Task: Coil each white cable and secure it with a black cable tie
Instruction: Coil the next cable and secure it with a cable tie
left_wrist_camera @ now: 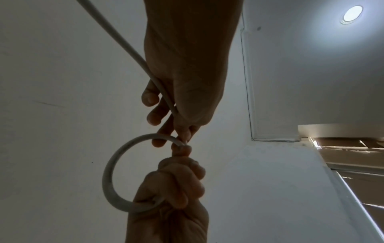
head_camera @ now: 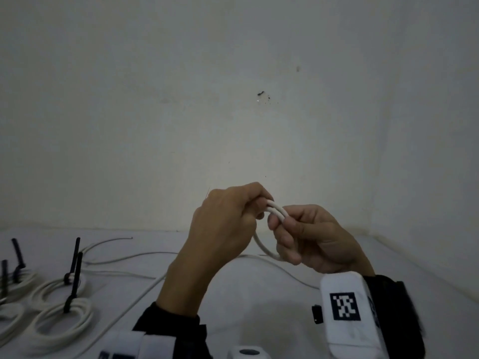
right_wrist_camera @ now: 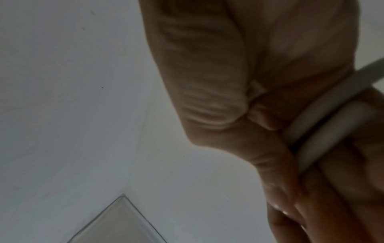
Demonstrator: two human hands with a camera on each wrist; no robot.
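Head view first: it's a white table [head_camera: 259, 301] pushed up against a plain white wall [head_camera: 233, 99] with a few dark scuffs on it, pretty dim lighting overall. Off on the left of the table sit finished coils [head_camera: 64, 317] of white cable, each with a black cable tie [head_camera: 74, 278] sticking up, and loose cable trails across the surface behind the arms. Both hands are raised above the table, close together. The left hand [head_camera: 225, 224] pinches the top of a small loop of the white cable [head_camera: 276, 211], and the right hand [head_camera: 311, 239] has its fingers curled round the loop's other side, so both are holding the cable, not loose. Dark sleeves, and a white wrist box [head_camera: 344, 309] with a checker tag on the right wrist. Left wrist view looks upward: white ceiling with a round light [left_wrist_camera: 352, 14], and the cable makes a clear ring [left_wrist_camera: 112, 172] between the two hands, the tail running up past the upper hand [left_wrist_camera: 182, 74]. Right wrist view is blurry and close: palm [right_wrist_camera: 228, 82] filling the frame, two strands of cable [right_wrist_camera: 324, 128] side by side across the curled fingers.
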